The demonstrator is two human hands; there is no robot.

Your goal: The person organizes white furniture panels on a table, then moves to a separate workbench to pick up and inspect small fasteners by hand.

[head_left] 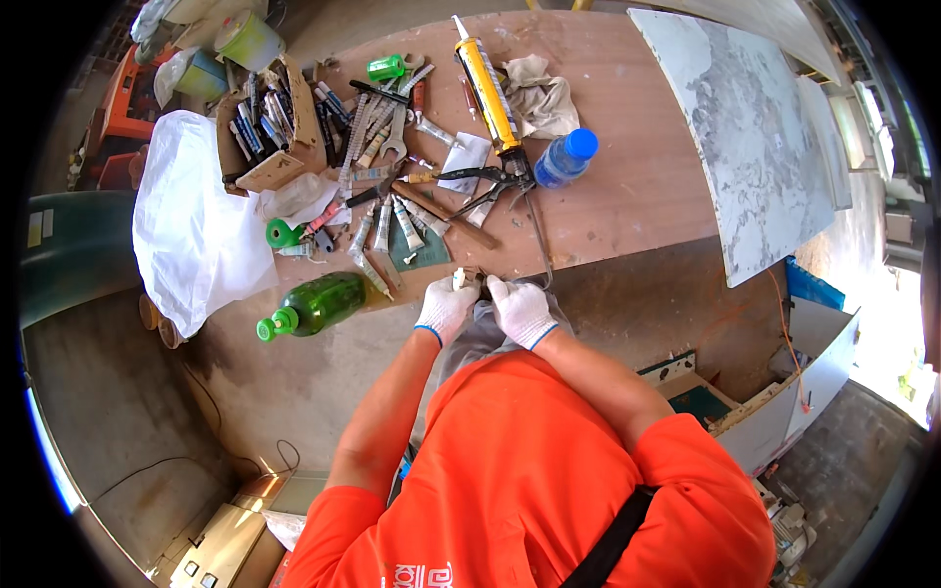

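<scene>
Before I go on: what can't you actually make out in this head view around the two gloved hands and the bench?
- Small item between the left hand and right hand: mostly covered by the gloved fingers and too small to identify; each grip unclear.
- Contents of the cardboard box: too small to tell apart.
- Table edge below the hands: hidden by the person's orange shirt.
- Picture rim: black, fisheye cutoff.

small item (470, 281) between gloved hands too tiny to identify, tube labels unreadable
</scene>
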